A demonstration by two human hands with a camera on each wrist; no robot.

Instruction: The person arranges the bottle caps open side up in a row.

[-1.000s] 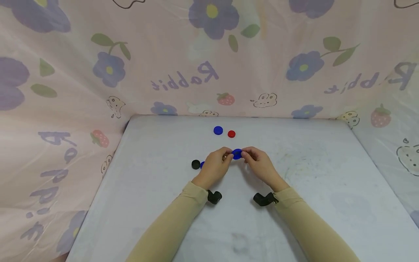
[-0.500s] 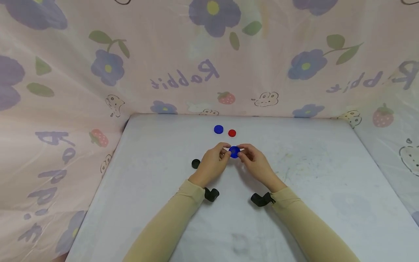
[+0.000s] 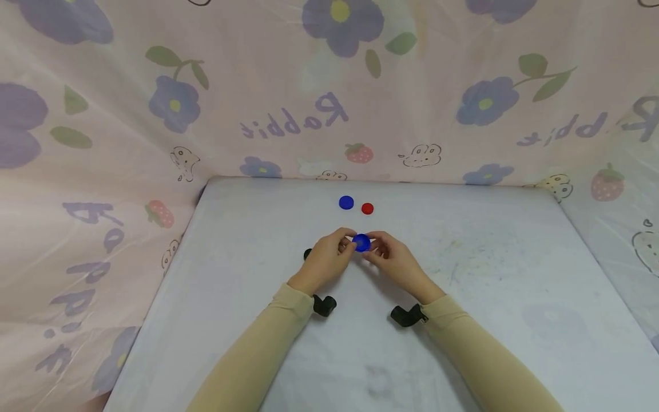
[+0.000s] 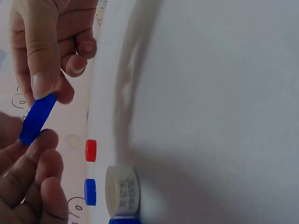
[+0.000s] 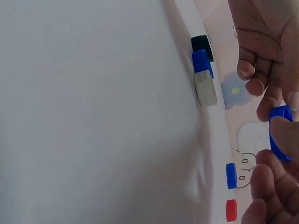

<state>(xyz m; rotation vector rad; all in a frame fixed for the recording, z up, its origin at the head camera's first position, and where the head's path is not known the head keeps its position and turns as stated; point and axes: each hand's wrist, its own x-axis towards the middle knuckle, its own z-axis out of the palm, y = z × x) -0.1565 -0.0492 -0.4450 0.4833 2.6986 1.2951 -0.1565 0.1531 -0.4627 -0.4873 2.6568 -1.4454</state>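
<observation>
A hollow blue bottle cap (image 3: pixel 361 243) is held up above the table between my two hands, its open side facing the head camera. My left hand (image 3: pixel 326 258) pinches its left edge, and my right hand (image 3: pixel 395 258) has thumb and fingers at its right edge. Seen edge-on in the left wrist view, the blue bottle cap (image 4: pixel 38 119) has fingertips at both ends. Behind my left hand a black cap (image 3: pixel 307 253) shows only partly in the head view. A white cap (image 5: pixel 205 88) with printed marks stands beside another blue cap (image 5: pixel 202 63) in the right wrist view.
Toward the back of the white table (image 3: pixel 489 343) lie a blue cap (image 3: pixel 346 202) and a smaller red cap (image 3: pixel 368 209). A flower-printed cloth (image 3: pixel 288 68) encloses the back and sides. Black camera mounts (image 3: pixel 407 316) stick out from both wrists.
The held blue cap has tipped so that its hollow side shows, and has shifted slightly left with both hands. My left hand now covers more of the black cap and the blue one beside it.
</observation>
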